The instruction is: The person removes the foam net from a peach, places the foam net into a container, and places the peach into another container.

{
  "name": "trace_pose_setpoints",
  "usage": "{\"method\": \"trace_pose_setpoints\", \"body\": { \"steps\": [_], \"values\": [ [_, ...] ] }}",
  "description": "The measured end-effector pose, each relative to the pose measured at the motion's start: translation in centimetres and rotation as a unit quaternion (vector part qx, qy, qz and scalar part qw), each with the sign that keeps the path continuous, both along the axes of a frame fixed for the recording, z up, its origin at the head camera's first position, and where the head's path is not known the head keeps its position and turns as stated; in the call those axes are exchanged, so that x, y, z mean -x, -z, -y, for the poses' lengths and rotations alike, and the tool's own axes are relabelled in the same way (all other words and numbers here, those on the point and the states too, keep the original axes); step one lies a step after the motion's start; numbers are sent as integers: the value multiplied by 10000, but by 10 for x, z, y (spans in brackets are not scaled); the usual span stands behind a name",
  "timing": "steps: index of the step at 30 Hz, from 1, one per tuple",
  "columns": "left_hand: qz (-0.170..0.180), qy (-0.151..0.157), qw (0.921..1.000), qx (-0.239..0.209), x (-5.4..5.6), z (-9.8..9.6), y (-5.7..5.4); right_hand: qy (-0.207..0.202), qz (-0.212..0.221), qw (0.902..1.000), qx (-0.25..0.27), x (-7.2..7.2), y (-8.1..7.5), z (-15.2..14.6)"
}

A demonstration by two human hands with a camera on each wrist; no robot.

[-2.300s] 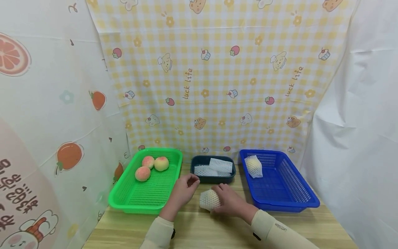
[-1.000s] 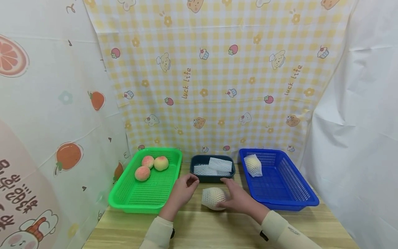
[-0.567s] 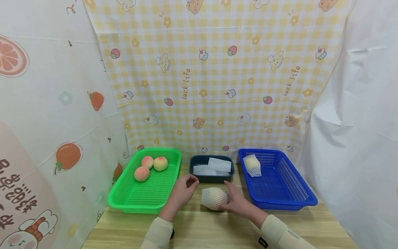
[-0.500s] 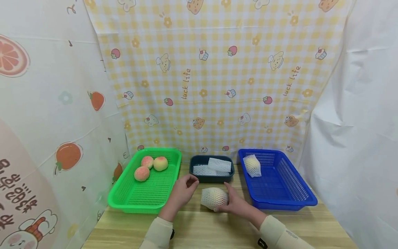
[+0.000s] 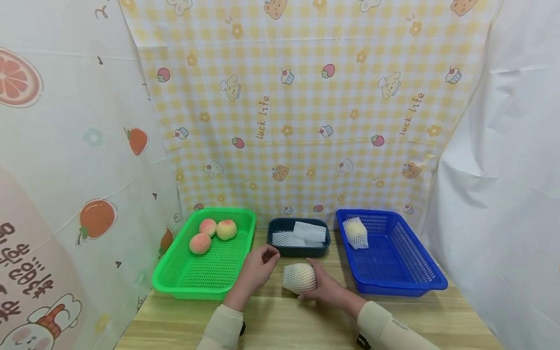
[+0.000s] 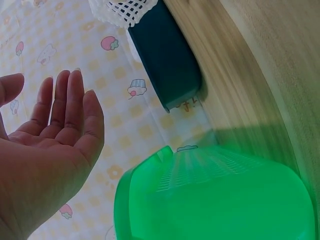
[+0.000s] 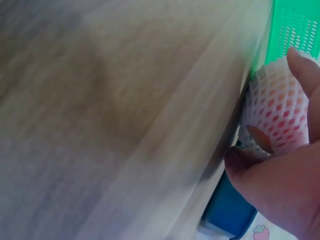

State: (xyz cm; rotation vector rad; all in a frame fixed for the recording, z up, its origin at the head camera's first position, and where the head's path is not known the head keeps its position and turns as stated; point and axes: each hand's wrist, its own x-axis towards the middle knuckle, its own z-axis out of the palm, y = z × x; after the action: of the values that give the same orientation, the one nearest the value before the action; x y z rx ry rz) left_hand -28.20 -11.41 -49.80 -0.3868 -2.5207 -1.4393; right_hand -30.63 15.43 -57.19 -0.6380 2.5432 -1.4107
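A peach in a white foam net sleeve (image 5: 299, 279) sits at the middle of the table, the net's loose end pointing left. My right hand (image 5: 325, 287) grips it from the right, thumb on the near side and fingers on the far side. In the right wrist view, pink skin shows through the mesh of the netted peach (image 7: 280, 107), between thumb and fingers. My left hand (image 5: 258, 270) hovers to the left of it, fingers loosely bent around nothing. The left wrist view shows that left hand (image 6: 60, 125) with an empty palm and relaxed fingers.
A green basket (image 5: 203, 294) on the left holds three bare peaches (image 5: 200, 243). At the back centre, a dark teal box (image 5: 302, 252) contains flat foam nets (image 5: 309, 232). The blue basket (image 5: 393, 287) at right has one netted peach (image 5: 356, 233) in its far left corner.
My right hand, spread at the netted peach's right side half a second ago, has moved slightly left and closed its fingers around it. The left hand stays where it was.
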Motion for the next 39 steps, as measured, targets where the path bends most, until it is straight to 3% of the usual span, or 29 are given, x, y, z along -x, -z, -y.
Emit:
{"method": "trace_pose_setpoints", "body": {
  "steps": [11, 17, 30, 39],
  "values": [
    [-34, -69, 9999, 80, 0, 4, 2, -33, -94, 9995, 300, 5, 4, 6],
    [12, -57, 10000, 40, 1, 6, 4, 29, -179, 9989, 437, 5, -2, 6],
    [94, 20, 9999, -84, 0, 10, 1, -132, -394, 9955, 846, -8, -53, -8],
    [-116, 447, 9972, -583, -3, 9, -3, -165, -271, 9951, 942, -18, -84, -15]
  ]
}}
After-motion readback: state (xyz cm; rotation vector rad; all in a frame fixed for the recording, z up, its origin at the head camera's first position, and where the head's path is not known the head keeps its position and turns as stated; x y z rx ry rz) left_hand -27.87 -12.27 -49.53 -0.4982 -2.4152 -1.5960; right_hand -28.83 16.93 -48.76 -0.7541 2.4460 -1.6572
